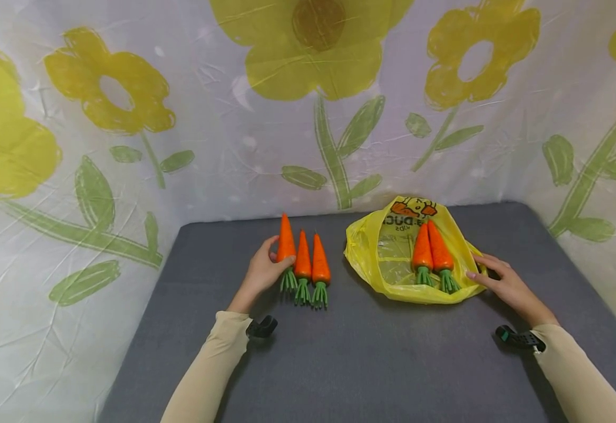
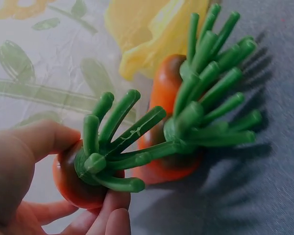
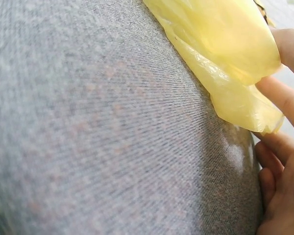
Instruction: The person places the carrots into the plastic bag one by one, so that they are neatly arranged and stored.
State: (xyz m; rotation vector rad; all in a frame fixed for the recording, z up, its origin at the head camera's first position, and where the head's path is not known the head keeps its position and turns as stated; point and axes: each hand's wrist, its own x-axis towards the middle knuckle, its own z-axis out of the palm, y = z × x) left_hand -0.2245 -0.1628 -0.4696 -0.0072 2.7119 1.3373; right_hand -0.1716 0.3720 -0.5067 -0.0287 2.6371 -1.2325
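My left hand (image 1: 264, 267) grips an orange carrot (image 1: 285, 238) with a green stem tuft, thumb and fingers round its thick end. In the left wrist view this carrot (image 2: 68, 181) shows its stems toward the camera. Two similar carrots, a middle one (image 1: 303, 258) and a right one (image 1: 320, 261), lie side by side just to its right. My right hand (image 1: 509, 288) holds the right edge of a yellow plastic bag (image 1: 366, 258). Up close, the bag's thin film (image 3: 235, 93) passes between the fingers. Two carrots (image 1: 439, 249) lie on the spread bag, stems toward me.
A dark grey cloth-covered table (image 1: 371, 358) lies under everything. Behind it and at both sides hangs a white curtain (image 1: 218, 158) with yellow flowers, meeting the table's far edge. Black straps with small devices sit on the left wrist (image 1: 261, 327) and right wrist (image 1: 519, 339).
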